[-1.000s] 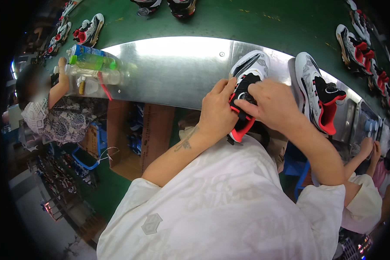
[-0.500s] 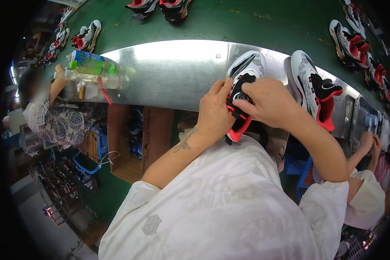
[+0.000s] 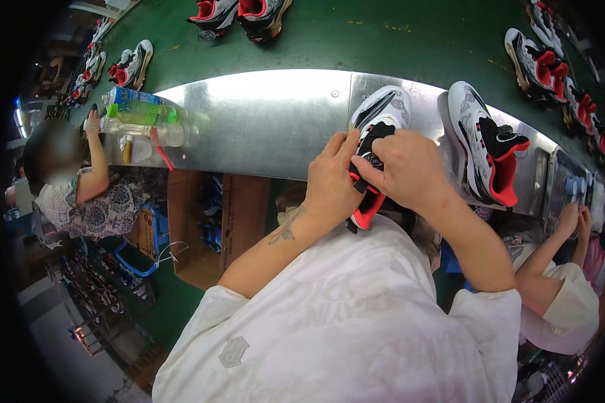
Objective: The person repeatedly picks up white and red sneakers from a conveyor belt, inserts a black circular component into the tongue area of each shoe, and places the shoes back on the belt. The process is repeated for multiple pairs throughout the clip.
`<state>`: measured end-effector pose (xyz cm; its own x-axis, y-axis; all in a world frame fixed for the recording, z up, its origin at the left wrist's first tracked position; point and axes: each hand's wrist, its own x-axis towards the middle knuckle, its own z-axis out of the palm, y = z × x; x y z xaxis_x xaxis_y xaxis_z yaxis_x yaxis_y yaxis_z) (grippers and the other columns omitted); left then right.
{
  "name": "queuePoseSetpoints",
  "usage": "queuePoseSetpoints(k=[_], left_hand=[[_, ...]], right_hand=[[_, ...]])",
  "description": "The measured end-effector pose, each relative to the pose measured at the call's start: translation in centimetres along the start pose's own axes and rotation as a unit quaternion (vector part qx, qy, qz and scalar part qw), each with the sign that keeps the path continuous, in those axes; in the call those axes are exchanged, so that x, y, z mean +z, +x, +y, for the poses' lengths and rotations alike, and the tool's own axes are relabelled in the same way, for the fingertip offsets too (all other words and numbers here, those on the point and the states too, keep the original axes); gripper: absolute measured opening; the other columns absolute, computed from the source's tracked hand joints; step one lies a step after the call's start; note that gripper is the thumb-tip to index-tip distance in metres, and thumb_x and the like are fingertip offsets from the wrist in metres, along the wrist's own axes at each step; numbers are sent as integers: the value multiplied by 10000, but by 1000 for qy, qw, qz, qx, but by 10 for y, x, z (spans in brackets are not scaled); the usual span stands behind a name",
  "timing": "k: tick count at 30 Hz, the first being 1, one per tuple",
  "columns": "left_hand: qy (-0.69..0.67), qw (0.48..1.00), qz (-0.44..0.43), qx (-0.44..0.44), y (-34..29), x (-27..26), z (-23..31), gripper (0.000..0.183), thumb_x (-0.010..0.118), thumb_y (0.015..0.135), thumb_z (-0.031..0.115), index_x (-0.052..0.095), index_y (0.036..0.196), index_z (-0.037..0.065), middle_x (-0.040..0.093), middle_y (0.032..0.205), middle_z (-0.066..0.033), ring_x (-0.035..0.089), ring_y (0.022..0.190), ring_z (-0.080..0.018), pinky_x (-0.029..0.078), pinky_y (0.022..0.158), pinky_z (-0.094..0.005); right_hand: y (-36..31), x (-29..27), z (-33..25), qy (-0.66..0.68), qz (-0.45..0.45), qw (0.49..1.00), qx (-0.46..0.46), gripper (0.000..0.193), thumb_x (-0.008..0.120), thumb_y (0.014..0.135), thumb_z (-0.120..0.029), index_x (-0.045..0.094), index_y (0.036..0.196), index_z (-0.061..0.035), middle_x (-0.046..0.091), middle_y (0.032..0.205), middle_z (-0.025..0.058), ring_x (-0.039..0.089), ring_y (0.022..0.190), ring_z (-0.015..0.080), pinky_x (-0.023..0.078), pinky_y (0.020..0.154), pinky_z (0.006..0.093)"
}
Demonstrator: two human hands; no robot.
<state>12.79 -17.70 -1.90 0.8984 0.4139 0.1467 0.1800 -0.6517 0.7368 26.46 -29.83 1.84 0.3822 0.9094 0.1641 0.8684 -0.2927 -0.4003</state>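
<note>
The shoe (image 3: 391,105), white and black with a red lining, is between the two hands, its toe pointing away beyond them and its red heel opening just below them, near the white shirt (image 3: 329,336). The left hand (image 3: 333,176) is closed around the shoe's left side, holding it. The right hand (image 3: 413,168) is curled over the shoe's black upper (image 3: 382,129), thumb and bent fingers close together on it; the fingertips are partly hidden, so their exact grip cannot be told.

Just right of the right hand, a second shoe (image 3: 468,111) of the same kind stands on the metal bench (image 3: 262,114), apart from it. Well left of the left hand lie a green bottle (image 3: 141,112), a clear bottle (image 3: 158,133) and a red strip (image 3: 159,148). Below and left of that hand is an open cardboard box (image 3: 244,211). Far ahead of both hands, a pair of shoes (image 3: 261,23) sits on the green surface (image 3: 376,47).
</note>
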Motion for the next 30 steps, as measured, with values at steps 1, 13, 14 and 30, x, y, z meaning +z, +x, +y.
queuePoseSetpoints(k=[1,13,14,30], left_hand=[[6,1000,1,11,0,0,0,754,823,714,11,583,1424,-67,657,1220,-225,714,961,-449,602,775,-496],[4,1000,3,7,-2,1,1,733,811,735,9,553,1418,-60,636,1215,-237,685,989,-488,590,789,-524],[-4,1000,4,0,-2,1,2,724,808,734,3,567,1413,-72,649,1219,-244,694,985,-483,593,797,-512],[-1,999,0,-36,-1,1,7,618,788,765,5,623,1358,-56,695,1175,-234,707,978,-479,593,813,-503]], right_hand=[[-3,4,-5,0,23,999,33,437,774,901,-435,699,671,-71,672,641,93,677,659,299,544,594,432],[-2,4,-17,16,74,991,108,481,787,870,-416,650,593,-47,621,568,152,649,546,330,502,527,453],[-2,2,-15,19,75,994,81,478,785,868,-410,648,592,-45,620,568,152,648,546,332,500,527,457],[-8,10,-22,8,19,977,211,666,690,939,-644,714,612,-65,658,552,131,689,529,328,535,522,443]])
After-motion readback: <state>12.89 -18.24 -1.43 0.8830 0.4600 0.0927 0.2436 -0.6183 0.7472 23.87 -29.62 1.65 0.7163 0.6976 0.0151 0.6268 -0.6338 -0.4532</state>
